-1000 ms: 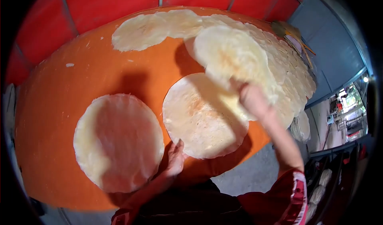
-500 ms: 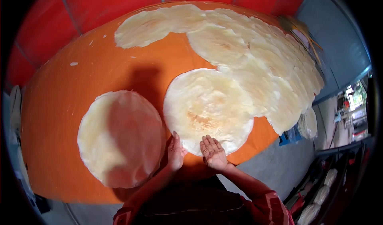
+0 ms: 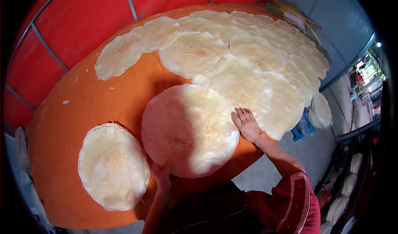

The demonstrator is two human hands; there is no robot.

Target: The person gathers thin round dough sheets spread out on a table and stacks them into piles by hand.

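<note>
Right hand (image 3: 248, 127): rests flat, palm down, fingers extended close together, at the right edge of the central round sheet (image 3: 197, 128). Left hand (image 3: 161, 174): touches the near-left edge, dimly lit; grip, cannot tell. Central round sheet: lies on the orange worktop (image 3: 56, 151), between second round sheet (image 3: 110, 167) and overlapping sheets (image 3: 253, 53). Versus half a second ago: right hand round from near edge to right side; second round sheet now mostly out of shadow (image 3: 168, 126).

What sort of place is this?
Probably a food workshop, though I can't be sure what's made: thin pale rounds overlap across a broad orange work surface, and pale bundles lie at lower right.
</note>
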